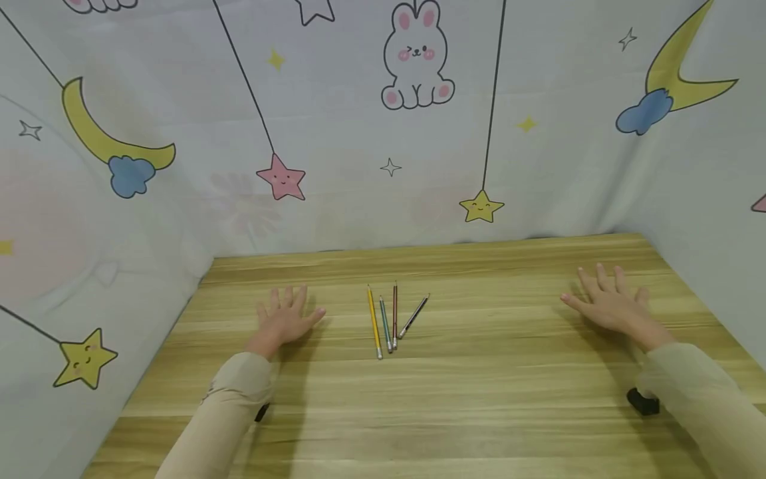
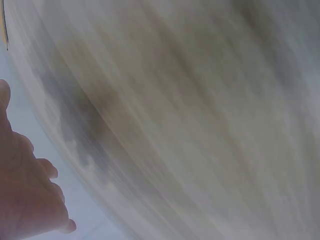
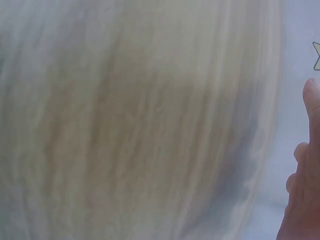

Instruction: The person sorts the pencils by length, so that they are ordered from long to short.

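Note:
Near the middle of the wooden table lie a yellow pencil (image 1: 374, 323), a teal pencil (image 1: 385, 324), a dark red pencil (image 1: 395, 315) and a shorter black pencil (image 1: 414, 315). Their eraser ends point toward me, and the black one slants to the right. My left hand (image 1: 285, 322) is spread, palm down, to the left of the pencils, holding nothing. Far to their right, my right hand (image 1: 612, 306) is spread likewise, with nothing in it. Both wrist views show the left hand (image 2: 27, 185) and right hand (image 3: 306, 175) at the edge, apart from the pencils.
The wooden table (image 1: 467, 412) has a striped grain. Behind it and at both sides hangs a white cloth (image 1: 347, 120) printed with stars, moons and a rabbit. A black strap piece (image 1: 643, 402) shows under the right sleeve.

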Action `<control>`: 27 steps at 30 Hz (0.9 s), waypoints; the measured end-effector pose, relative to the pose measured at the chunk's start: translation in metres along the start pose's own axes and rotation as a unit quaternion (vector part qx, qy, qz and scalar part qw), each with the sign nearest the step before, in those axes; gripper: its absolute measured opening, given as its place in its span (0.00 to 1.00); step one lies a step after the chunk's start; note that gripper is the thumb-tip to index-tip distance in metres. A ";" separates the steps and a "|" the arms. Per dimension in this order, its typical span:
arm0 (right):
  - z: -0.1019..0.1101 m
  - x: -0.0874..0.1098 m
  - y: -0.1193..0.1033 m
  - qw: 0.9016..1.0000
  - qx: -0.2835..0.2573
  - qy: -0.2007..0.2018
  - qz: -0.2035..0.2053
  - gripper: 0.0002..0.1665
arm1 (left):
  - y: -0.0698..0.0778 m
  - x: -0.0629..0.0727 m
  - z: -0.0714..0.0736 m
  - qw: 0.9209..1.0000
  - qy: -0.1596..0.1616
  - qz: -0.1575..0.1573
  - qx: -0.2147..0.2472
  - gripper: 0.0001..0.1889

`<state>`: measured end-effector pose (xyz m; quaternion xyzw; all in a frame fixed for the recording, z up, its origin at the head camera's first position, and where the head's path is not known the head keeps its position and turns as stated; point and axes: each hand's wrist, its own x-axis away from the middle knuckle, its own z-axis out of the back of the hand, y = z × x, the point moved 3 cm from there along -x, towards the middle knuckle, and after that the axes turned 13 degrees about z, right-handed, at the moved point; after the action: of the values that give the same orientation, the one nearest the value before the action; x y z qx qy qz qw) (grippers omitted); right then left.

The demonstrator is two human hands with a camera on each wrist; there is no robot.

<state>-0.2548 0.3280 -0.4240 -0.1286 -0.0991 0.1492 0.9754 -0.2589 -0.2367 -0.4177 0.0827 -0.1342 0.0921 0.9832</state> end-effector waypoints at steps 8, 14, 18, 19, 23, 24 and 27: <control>0.002 -0.004 -0.012 1.000 0.003 -0.002 0.011 0.53 | 0.012 0.002 -0.003 1.000 0.003 -0.024 -0.004 0.41; 0.000 -0.006 -0.019 1.000 0.009 0.005 0.020 0.52 | 0.018 0.004 -0.006 0.999 0.008 -0.032 -0.001 0.40; -0.002 -0.009 -0.026 0.999 0.019 0.017 0.030 0.51 | 0.022 0.004 -0.009 0.999 0.010 -0.037 -0.004 0.40; -0.002 -0.010 -0.029 0.999 0.021 0.022 0.033 0.50 | 0.023 0.005 -0.010 0.999 0.010 -0.040 -0.002 0.40; -0.001 -0.013 -0.040 0.998 0.030 0.035 0.042 0.49 | 0.027 0.006 -0.014 0.999 0.020 -0.049 -0.001 0.40; -0.001 -0.014 -0.043 0.998 0.030 0.037 0.044 0.49 | 0.028 0.006 -0.015 0.998 0.024 -0.052 -0.003 0.40; -0.001 -0.017 -0.051 0.997 0.030 0.038 0.052 0.50 | 0.031 0.007 -0.016 0.997 0.036 -0.062 -0.005 0.40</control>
<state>-0.2565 0.2753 -0.4135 -0.1097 -0.0507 0.1981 0.9727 -0.2546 -0.2021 -0.4270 0.0823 -0.0941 0.0328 0.9916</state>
